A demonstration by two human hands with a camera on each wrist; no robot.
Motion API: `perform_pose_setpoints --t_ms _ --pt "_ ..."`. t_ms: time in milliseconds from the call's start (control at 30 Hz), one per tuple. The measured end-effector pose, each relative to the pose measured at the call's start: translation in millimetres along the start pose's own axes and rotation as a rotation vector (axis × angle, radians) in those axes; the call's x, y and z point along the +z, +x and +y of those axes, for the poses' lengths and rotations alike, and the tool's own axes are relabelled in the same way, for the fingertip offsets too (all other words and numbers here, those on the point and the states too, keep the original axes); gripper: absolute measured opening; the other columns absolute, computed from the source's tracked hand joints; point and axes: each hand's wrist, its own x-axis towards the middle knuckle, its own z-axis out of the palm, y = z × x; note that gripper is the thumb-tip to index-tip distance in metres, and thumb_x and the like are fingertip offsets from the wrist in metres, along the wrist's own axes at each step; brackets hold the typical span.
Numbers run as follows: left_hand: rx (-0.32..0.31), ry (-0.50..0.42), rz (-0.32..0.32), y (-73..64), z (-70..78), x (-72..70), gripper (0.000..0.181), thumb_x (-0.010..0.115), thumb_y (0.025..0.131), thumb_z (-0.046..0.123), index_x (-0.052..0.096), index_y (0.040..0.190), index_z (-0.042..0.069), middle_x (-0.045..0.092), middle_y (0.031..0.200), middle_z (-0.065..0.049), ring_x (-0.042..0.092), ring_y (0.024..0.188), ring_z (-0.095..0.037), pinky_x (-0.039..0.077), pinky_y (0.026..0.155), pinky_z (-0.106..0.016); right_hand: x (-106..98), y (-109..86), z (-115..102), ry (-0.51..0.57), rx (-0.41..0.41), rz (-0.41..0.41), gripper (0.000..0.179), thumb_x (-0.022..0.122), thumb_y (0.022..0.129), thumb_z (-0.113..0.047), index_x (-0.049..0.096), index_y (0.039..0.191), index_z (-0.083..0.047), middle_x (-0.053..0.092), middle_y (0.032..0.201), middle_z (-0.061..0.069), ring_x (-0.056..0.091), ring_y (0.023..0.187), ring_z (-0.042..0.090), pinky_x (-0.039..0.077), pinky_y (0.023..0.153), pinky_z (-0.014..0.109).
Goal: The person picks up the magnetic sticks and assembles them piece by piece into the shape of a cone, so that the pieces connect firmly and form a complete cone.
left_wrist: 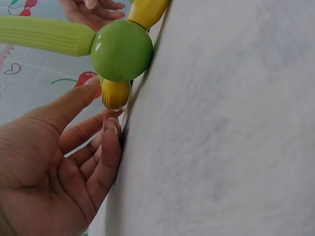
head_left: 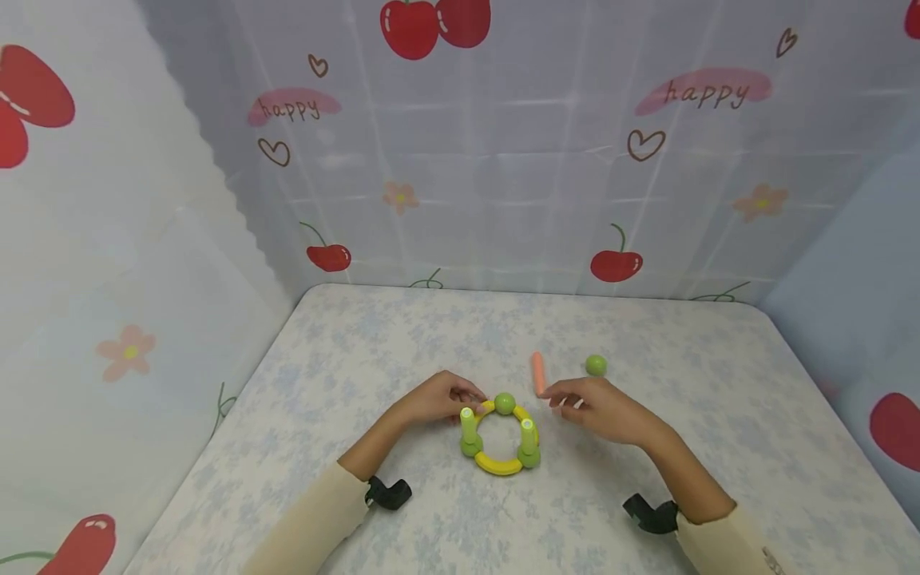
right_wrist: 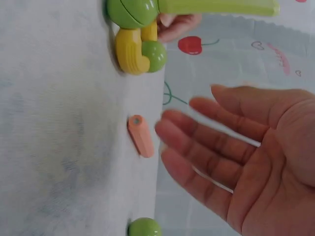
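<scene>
On the table stands a ring of yellow curved rods joined by green balls. Two light green straight rods rise upright from the two nearer balls. My left hand is at the ring's far left side, thumb and fingertips pinching a yellow curved rod just past a green ball. To the right of the ring, my right hand is held with its fingers extended and spread a little, holding nothing. Its fingertips are close to an orange straight rod that lies on the table.
A loose green ball sits beyond my right hand, to the right of the orange rod. Behind the patterned table hangs a curtain printed with cherries. Black wrist mounts show at both sleeves.
</scene>
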Motion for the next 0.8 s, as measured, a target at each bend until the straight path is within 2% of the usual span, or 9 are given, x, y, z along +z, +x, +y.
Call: perform_pose_setpoints --t_ms 67,200,367,533,600,800 --pt "-0.022 -0.063 -0.02 -5.2 -0.6 0.2 0.03 0.073 0.096 0.017 0.072 0.122 0.003 0.072 0.077 -0.004 0.063 0.054 -0.015 0.056 0.054 -0.031 -1.7 9.6 1.4 -0.036 0.039 0.067 0.026 0.064 0.098 -0.004 0.069 0.124 0.003 0.072 0.109 0.011 0.067 0.095 0.021 0.057 0.078 0.034" --pt "-0.038 -0.124 -0.028 -9.5 -3.8 3.1 0.034 0.073 0.096 0.015 0.069 0.127 0.002 0.071 0.073 -0.007 0.063 0.052 -0.016 0.057 0.052 -0.032 -0.3 32.0 6.0 -0.094 0.154 0.169 0.027 0.07 0.096 -0.007 0.07 0.12 0.004 0.072 0.101 0.011 0.067 0.088 0.022 0.057 0.071 0.035" --pt "-0.051 -0.169 -0.001 -9.9 -9.3 6.3 0.035 0.075 0.094 0.017 0.07 0.127 0.004 0.068 0.069 -0.007 0.063 0.051 -0.014 0.056 0.052 -0.029 2.4 55.2 14.1 -0.113 0.301 0.232 0.029 0.073 0.093 -0.011 0.07 0.117 0.005 0.068 0.095 0.012 0.062 0.076 0.021 0.052 0.06 0.032" --pt "-0.049 -0.194 -0.005 -7.5 -14.3 8.2 0.036 0.075 0.094 0.019 0.07 0.127 0.005 0.068 0.071 -0.007 0.062 0.052 -0.014 0.055 0.053 -0.028 6.4 65.5 23.7 -0.062 0.434 0.211 0.022 0.076 0.092 -0.017 0.07 0.103 0.001 0.064 0.082 0.009 0.06 0.064 0.019 0.049 0.056 0.031" --pt "-0.049 -0.198 -0.003 -6.7 -14.7 8.8 0.035 0.075 0.094 0.018 0.07 0.127 0.005 0.068 0.071 -0.007 0.062 0.052 -0.014 0.055 0.052 -0.028 8.3 66.5 28.2 -0.042 0.462 0.189 0.021 0.077 0.091 -0.018 0.069 0.097 0.0 0.063 0.074 0.007 0.059 0.06 0.018 0.047 0.055 0.03" --pt "-0.067 -0.219 0.014 -9.2 -15.9 7.4 0.035 0.076 0.094 0.018 0.071 0.126 0.008 0.068 0.07 -0.008 0.061 0.051 -0.014 0.055 0.052 -0.028 12.5 69.6 37.9 0.022 0.465 0.152 0.016 0.078 0.089 -0.016 0.07 0.089 -0.003 0.065 0.068 0.004 0.06 0.059 0.016 0.048 0.053 0.029"
